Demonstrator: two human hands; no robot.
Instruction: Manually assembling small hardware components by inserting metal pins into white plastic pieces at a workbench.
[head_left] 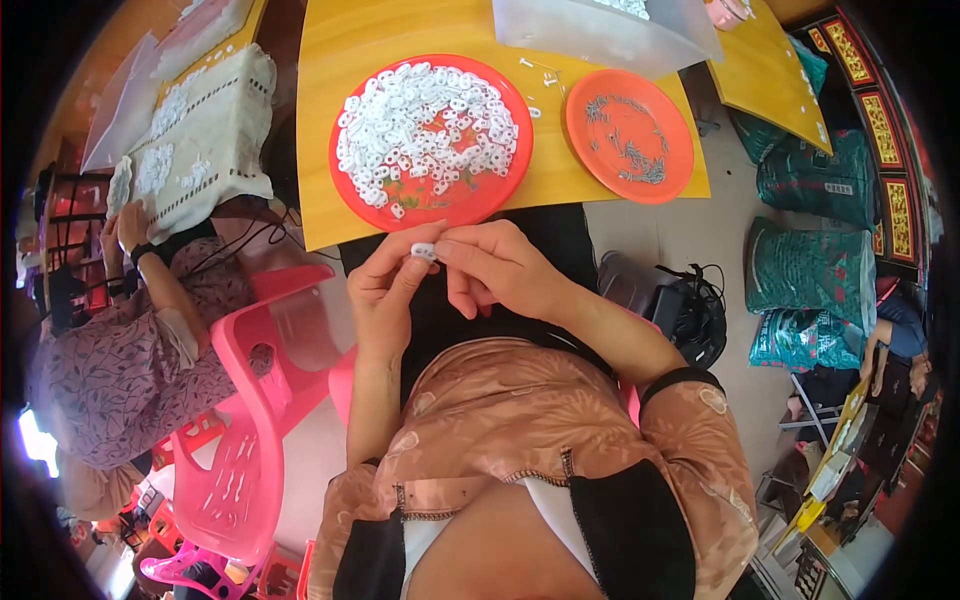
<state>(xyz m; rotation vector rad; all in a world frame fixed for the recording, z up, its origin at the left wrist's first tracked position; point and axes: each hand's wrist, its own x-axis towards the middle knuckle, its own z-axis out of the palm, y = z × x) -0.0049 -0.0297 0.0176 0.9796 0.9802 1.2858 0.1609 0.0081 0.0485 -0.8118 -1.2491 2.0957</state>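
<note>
A small white plastic piece with holes (423, 251) is pinched between the thumb and forefinger of my left hand (382, 290), just off the table's near edge. My right hand (510, 268) meets it from the right, thumb and forefinger closed at its end. Whatever those right fingertips hold is too small and covered to make out. Beyond my hands, a red plate (470, 205) carries a heap of similar white pieces (405, 115). An orange plate (590, 168) to its right holds scattered small grey metal pins or screws (642, 165).
Both plates stand on a yellow table (315, 150). Behind them is a translucent bin (610, 35), with a few loose pieces nearby. A pink chair (235, 430) is at my left, beside another person (150, 340) working at a cloth-covered table. Green sacks (805, 265) are piled right.
</note>
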